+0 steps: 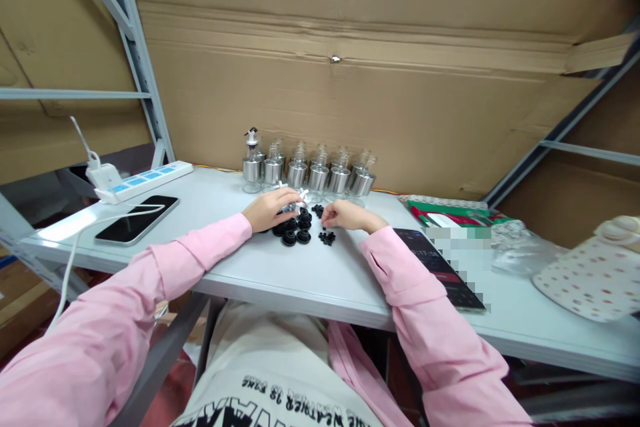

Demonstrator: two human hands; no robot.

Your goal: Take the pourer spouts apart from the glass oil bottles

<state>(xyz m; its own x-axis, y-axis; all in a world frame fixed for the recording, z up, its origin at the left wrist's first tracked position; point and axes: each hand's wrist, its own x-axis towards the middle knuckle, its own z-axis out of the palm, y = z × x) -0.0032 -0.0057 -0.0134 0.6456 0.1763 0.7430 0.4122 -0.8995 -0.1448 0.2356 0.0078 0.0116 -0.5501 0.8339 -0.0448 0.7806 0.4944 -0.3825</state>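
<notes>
My left hand (273, 207) reaches over a pile of black ringed stoppers (289, 237), its fingers stretched out. Partly under and beyond those fingers lie white and silver pourer spouts (303, 197); whether the fingertips grip one is hard to see. My right hand (345, 215) is closed in a pinch, with a small black piece at its fingertips. Around it lie two little heaps of small black pieces (327, 238). Behind the parts stand several glass bottles with silver bands (319, 179). The leftmost bottle (251, 167) has a pourer with a black cap on top.
On the left are a white power strip (150, 180) with a plugged-in charger and a phone (137, 220) on a cable. To the right lie a dark tablet-like screen (440, 270), clear plastic packaging (520, 250) and a dotted pouch (590, 280). Cardboard (390, 100) walls the back.
</notes>
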